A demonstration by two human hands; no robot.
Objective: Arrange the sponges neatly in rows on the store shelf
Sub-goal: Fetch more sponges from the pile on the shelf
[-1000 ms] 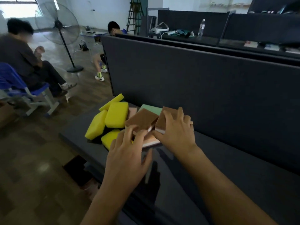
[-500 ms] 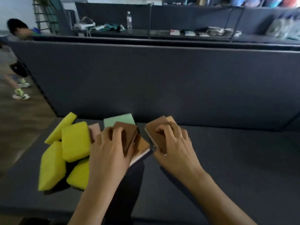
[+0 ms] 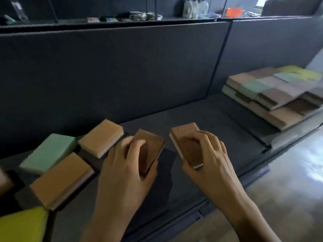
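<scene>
My left hand (image 3: 125, 165) grips a brown sponge (image 3: 152, 147) from above, just over the dark shelf (image 3: 218, 123). My right hand (image 3: 208, 154) grips a second brown sponge (image 3: 185, 135) with a white underside, a short way to the right. To the left lie loose sponges: two orange ones (image 3: 101, 137) (image 3: 61, 180), a green one (image 3: 49, 152) and a yellow one (image 3: 22, 226) at the bottom left corner. At the far right of the shelf sits a layered stack of sponges (image 3: 272, 91) in brown, green and yellow rows.
A dark back panel (image 3: 122, 70) rises behind the shelf. An upper shelf holds white bottles (image 3: 195, 6) and folded cloths (image 3: 139, 15). The shelf's front edge (image 3: 192, 217) runs diagonally; shiny floor (image 3: 288, 180) lies to the right.
Both hands have lifted their brown sponges off the pile and carried them right. The view has swung right, bringing the arranged stack into sight and most yellow sponges out.
</scene>
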